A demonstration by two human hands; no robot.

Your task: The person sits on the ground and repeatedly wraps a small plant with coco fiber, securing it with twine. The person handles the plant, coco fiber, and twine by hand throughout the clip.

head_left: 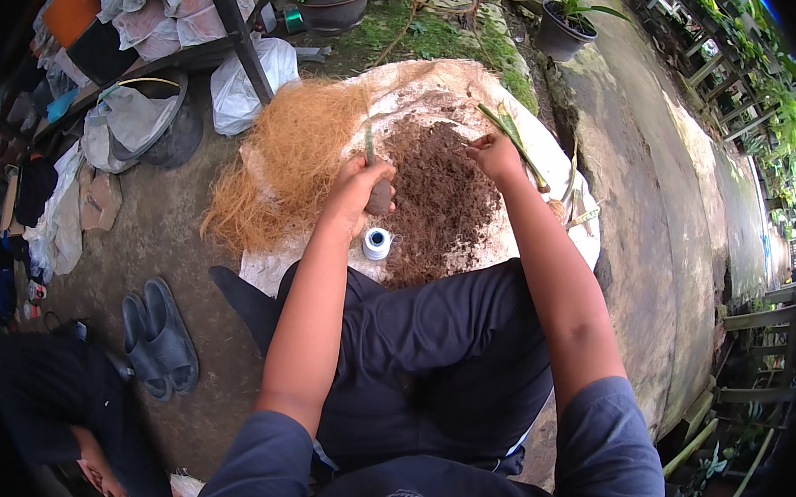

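My left hand (358,188) is closed around a plant cutting; its green stem (369,141) points up and away from me, and a brown soil ball (380,198) wraps its base. Over the right side of the dark soil heap (444,182), my right hand (494,156) has its fingers drawn together. What they hold, if anything, is too small to make out. Green cut stalks (516,141) lie just beyond and right of that hand. Below the left hand a white spool of thread (377,243) stands on the pale sheet (277,268).
Loose orange-brown fibre (285,153) covers the sheet's left side. Potted plants (566,29) stand at the far edge. To the left are grey slippers (161,338), a dark basin (171,131) and a rack of packed bags (170,6). Another person's hand (96,468) shows at the lower left.
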